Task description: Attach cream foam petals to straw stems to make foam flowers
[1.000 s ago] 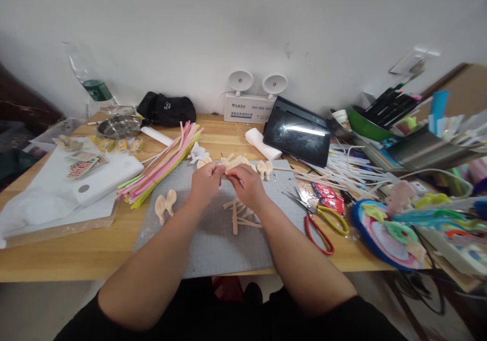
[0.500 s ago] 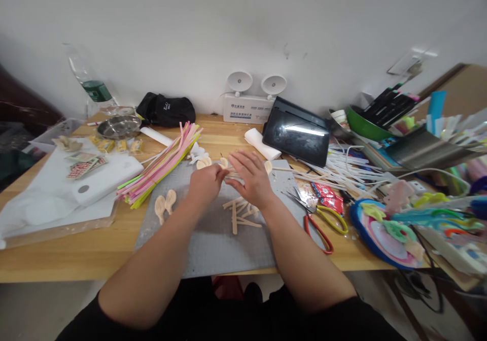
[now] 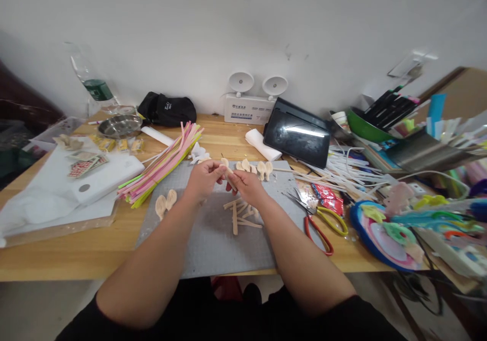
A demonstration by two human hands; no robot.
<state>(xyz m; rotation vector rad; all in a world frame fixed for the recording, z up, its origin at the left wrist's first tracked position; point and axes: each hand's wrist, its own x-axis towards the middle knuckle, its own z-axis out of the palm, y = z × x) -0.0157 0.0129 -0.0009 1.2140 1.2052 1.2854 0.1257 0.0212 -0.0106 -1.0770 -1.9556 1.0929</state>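
a wooden table [image 3: 114, 252] stands against a white wall [image 3: 171, 31], with a twin-lamp emergency light [image 3: 243, 108] and a tilted black tablet [image 3: 299, 137] at the back. pink and yellow pipe cleaners [image 3: 163, 166] lie bundled on the left; black markers [image 3: 391, 108] stand in a green bowl [image 3: 365, 128] on the right. a grey cutting mat [image 3: 228, 254] covers the middle, bearing loose beige strips [image 3: 235, 219] and spoon-shaped beige pieces [image 3: 171, 199], some in a row behind the hands; a red-and-yellow-handled cutting tool [image 3: 312, 210] lies partly over its right edge. both bare forearms reach forward and converge above the mat. the left hand [image 3: 206, 179] is curled, thumb and forefinger closed on a small beige piece [image 3: 229, 172]. the right hand [image 3: 246, 184] meets it, thumb and bent fingers pinching the same piece, which sits between the fingertips, its shape mostly hidden.
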